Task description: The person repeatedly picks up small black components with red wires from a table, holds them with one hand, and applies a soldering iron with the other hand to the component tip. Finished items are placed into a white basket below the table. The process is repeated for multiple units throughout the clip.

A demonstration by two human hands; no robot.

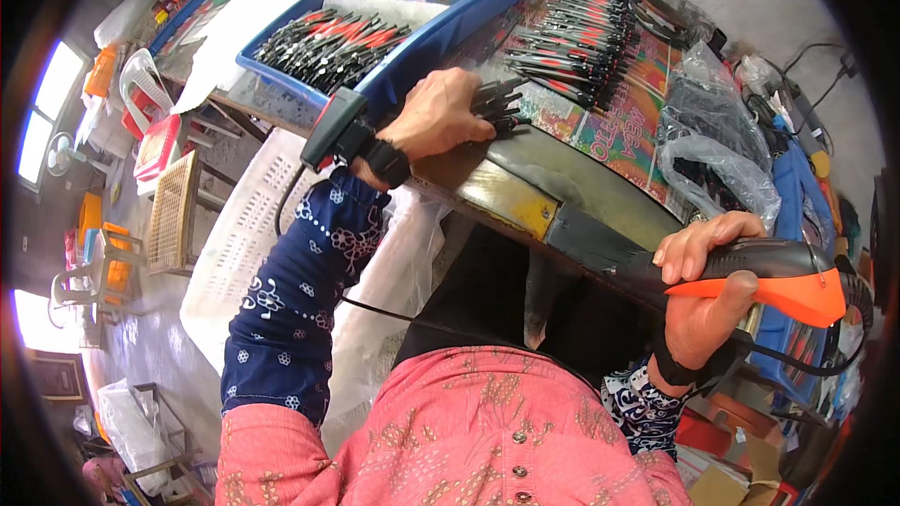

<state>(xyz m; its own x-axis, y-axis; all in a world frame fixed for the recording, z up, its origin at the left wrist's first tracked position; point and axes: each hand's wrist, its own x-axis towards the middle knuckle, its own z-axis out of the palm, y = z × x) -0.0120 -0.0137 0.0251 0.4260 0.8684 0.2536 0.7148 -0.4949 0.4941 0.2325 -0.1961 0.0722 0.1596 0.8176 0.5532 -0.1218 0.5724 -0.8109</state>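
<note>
My left hand [434, 114] is closed at the table's front edge, its fingers curled round a bundle of black pens [500, 105] whose ends stick out past my thumb. On its wrist sits a black strapped device [337, 126] with a cable. At the right, my right hand [708, 267] grips a black-and-orange corded hand tool [778, 281], thumb below and fingers over the top. A dark tapered piece [600, 245] stretches from the tool toward the table edge; whether it belongs to the tool I cannot tell.
Behind my left hand stands a blue tray [375, 84] of black and red pens [328, 47]. More pens [577, 42] lie stacked on a colourful printed sheet [619, 131]. Clear plastic bags [717, 141] lie at the right. A white perforated crate [239, 244] stands below the table's left.
</note>
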